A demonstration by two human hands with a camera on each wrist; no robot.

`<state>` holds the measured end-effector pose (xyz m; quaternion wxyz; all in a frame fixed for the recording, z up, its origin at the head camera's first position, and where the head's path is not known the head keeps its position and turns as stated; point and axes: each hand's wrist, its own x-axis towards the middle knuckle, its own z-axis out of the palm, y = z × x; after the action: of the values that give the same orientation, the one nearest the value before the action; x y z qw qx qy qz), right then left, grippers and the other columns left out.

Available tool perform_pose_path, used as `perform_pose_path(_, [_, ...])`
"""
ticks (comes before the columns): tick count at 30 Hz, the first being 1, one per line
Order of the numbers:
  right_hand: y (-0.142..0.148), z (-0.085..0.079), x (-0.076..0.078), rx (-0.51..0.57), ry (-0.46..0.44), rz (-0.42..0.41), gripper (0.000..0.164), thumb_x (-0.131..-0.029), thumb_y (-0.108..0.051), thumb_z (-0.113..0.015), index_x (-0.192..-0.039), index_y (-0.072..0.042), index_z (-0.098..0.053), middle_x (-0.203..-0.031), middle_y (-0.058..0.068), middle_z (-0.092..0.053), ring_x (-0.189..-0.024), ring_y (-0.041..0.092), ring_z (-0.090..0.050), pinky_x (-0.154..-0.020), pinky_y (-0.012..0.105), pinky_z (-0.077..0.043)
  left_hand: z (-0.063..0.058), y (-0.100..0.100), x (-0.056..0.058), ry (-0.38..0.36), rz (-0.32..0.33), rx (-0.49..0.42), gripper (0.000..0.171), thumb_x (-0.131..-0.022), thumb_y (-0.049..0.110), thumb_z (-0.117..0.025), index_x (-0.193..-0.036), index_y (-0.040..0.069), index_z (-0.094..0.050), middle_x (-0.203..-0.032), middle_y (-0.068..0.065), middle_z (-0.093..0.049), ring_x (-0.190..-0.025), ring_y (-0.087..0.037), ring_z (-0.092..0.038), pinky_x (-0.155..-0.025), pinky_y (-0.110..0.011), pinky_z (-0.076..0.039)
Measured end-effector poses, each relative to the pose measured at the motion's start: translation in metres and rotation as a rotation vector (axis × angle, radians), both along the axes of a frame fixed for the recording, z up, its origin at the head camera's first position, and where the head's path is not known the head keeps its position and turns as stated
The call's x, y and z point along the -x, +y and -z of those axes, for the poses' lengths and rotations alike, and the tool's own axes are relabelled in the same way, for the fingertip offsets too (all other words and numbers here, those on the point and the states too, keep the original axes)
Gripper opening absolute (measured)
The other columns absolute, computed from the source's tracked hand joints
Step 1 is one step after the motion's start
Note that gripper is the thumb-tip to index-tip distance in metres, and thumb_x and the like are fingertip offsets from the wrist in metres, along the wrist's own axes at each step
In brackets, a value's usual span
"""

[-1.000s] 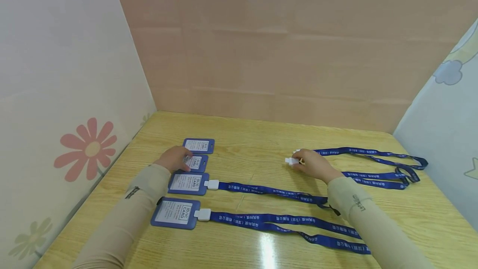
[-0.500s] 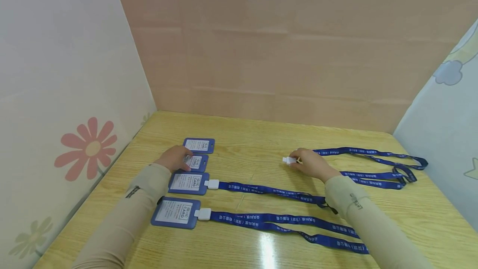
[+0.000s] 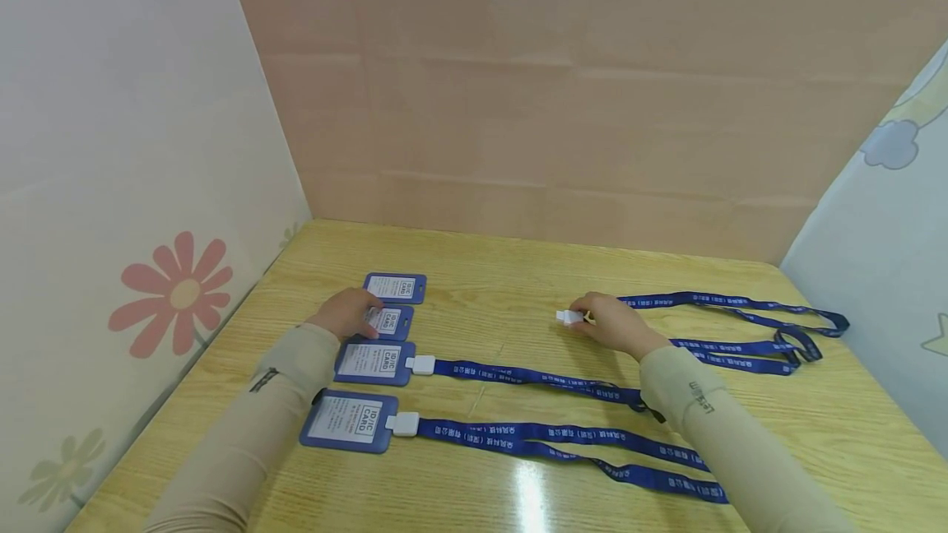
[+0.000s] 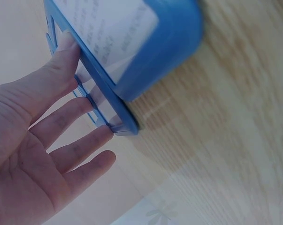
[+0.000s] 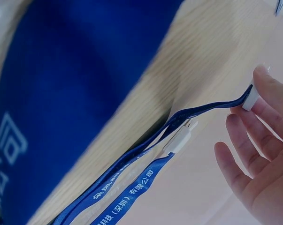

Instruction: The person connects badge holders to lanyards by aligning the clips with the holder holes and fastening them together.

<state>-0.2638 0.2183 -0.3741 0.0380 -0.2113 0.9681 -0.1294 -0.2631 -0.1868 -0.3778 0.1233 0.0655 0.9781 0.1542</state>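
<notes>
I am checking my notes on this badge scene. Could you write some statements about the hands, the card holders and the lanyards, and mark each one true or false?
1. Four blue card holders lie on the wooden table. True.
2. The left hand rests on the second card holder from the far end. True.
3. The right hand is holding nothing. False: it pinches the white clip of a blue lanyard.
4. All four card holders have lanyards attached. False: only the two nearest ones do.
5. The farthest card holder has no lanyard. True.
</notes>
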Motion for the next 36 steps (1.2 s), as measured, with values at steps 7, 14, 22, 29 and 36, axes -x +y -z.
perform_pose_path(7, [0.0002,0.0006,0.0011,-0.007,0.008,-0.009,0.027,-0.085,-0.017,-0.067,-0.107,-0.001,-0.066,-0.098,0.010,-0.068,-0.082,0.017,-0.061,-0.076,0.040,-0.055,-0.0004,0.0004,-0.0003,-0.001,0.002,0.007,0.053,-0.075,0.012,-0.076,-0.123,0.002,-0.059,-0.129,-0.023,-0.056,-0.123,-0.041,-0.049,-0.106,-0.053,-0.038])
perform_pose_path(14, [-0.0011,0.0021,0.0026,-0.007,0.020,-0.018,0.026,-0.085,-0.018,-0.067,-0.106,-0.002,-0.066,-0.097,0.009,-0.068,-0.082,0.017,-0.061,-0.075,0.038,-0.055,-0.0007,0.0002,-0.0003,0.001,0.004,0.007,0.052,-0.074,0.012,-0.076,-0.123,0.002,-0.059,-0.128,-0.022,-0.056,-0.123,-0.041,-0.049,-0.106,-0.053,-0.038])
perform_pose_path(22, [-0.0044,-0.0005,0.0014,-0.004,0.009,-0.011,0.026,-0.085,-0.017,-0.067,-0.106,-0.002,-0.066,-0.097,0.009,-0.067,-0.082,0.017,-0.060,-0.077,0.038,-0.054,0.0000,0.0001,0.0003,-0.004,0.001,0.002,0.053,-0.074,0.012,-0.076,-0.123,0.002,-0.059,-0.129,-0.022,-0.056,-0.123,-0.040,-0.049,-0.106,-0.053,-0.038])
perform_pose_path(29, [-0.0058,-0.0011,0.0019,-0.012,0.013,-0.019,0.025,-0.085,-0.017,-0.067,-0.105,-0.002,-0.066,-0.096,0.008,-0.067,-0.081,0.016,-0.059,-0.076,0.038,-0.054,0.0000,-0.0007,-0.0001,-0.002,-0.001,-0.003,0.053,-0.074,0.012,-0.077,-0.123,0.003,-0.059,-0.130,-0.022,-0.056,-0.123,-0.041,-0.049,-0.106,-0.054,-0.038])
perform_pose_path(36, [-0.0087,-0.0033,0.0000,-0.007,0.005,-0.019,0.026,-0.085,-0.018,-0.067,-0.106,-0.003,-0.067,-0.096,0.008,-0.067,-0.080,0.016,-0.059,-0.076,0.038,-0.054,0.0032,-0.0014,0.0010,-0.017,-0.013,0.001,0.054,-0.075,0.013,-0.076,-0.125,0.004,-0.058,-0.131,-0.022,-0.055,-0.123,-0.040,-0.049,-0.105,-0.054,-0.039])
